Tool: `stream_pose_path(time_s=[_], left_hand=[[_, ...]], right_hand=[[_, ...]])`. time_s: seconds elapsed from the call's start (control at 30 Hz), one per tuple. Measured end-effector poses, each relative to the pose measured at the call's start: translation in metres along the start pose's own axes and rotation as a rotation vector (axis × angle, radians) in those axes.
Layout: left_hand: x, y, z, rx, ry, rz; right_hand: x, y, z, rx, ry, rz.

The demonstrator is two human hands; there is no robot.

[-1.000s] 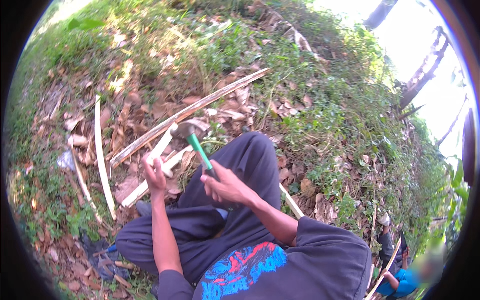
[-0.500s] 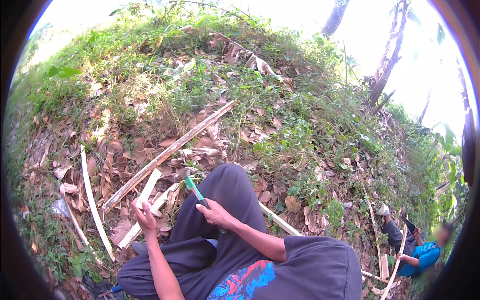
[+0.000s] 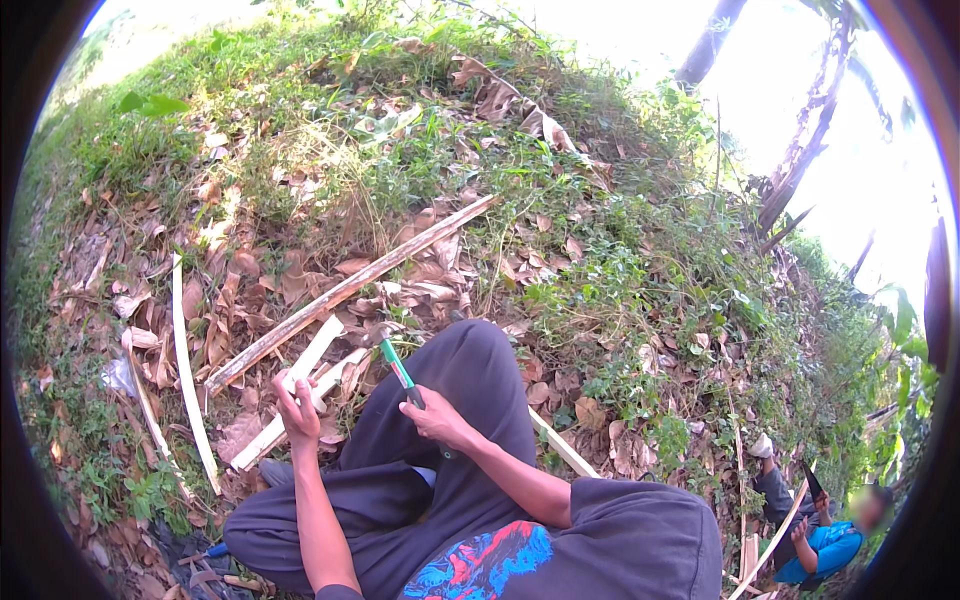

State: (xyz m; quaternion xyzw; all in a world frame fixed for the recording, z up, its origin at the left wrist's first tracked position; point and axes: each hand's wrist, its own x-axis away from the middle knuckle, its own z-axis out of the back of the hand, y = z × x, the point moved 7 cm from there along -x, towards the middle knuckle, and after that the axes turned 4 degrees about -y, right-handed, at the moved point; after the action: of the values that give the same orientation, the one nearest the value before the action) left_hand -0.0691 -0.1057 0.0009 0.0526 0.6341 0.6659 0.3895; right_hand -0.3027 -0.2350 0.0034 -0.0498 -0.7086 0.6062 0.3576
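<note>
Two hands are at work, and each has its own piece to mind. Your left hand [image 3: 298, 405] pinches the near end of a pale wooden slat [image 3: 316, 350], which slants up and away from you to the right; how your thumb sits is hard to make out. Your right hand [image 3: 440, 415] is wrapped around the dark grip of a green-handled hammer [image 3: 398, 368], just in front of your raised right knee [image 3: 478, 365]. The hammer's metal head is near the slat's far end, with a gap between them in this view.

A second wooden slat [image 3: 262, 442] lies below the held one, at much the same slant. Beyond both, a long rough-edged wooden strip [image 3: 350, 285] rests on the dry leaves, and a curved pale strip [image 3: 188, 370] lies to your left.

For good control, grip the slat firmly at its near end, so that your fingers sit well away from the hammer head. Choose a firm spot under the slat, since loose leaves would probably let it bounce or slip. Let the hammer fall from a loose wrist in short, straight strokes, and mind that knee, which looks close to its path. Turn the slat flat before any blow; a tilted face would likely glance the hammer sideways.
</note>
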Motion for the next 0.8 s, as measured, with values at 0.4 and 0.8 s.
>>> stream_pose_path(time_s=[0.4,0.8], left_hand=[[-0.003,-0.006,0.013,0.004,0.028,0.001],[-0.002,-0.006,0.012,0.03,0.052,0.01]], right_hand=[[0.0,0.002,-0.001,-0.032,-0.015,0.013],[0.001,0.001,0.001,-0.02,-0.022,-0.003]])
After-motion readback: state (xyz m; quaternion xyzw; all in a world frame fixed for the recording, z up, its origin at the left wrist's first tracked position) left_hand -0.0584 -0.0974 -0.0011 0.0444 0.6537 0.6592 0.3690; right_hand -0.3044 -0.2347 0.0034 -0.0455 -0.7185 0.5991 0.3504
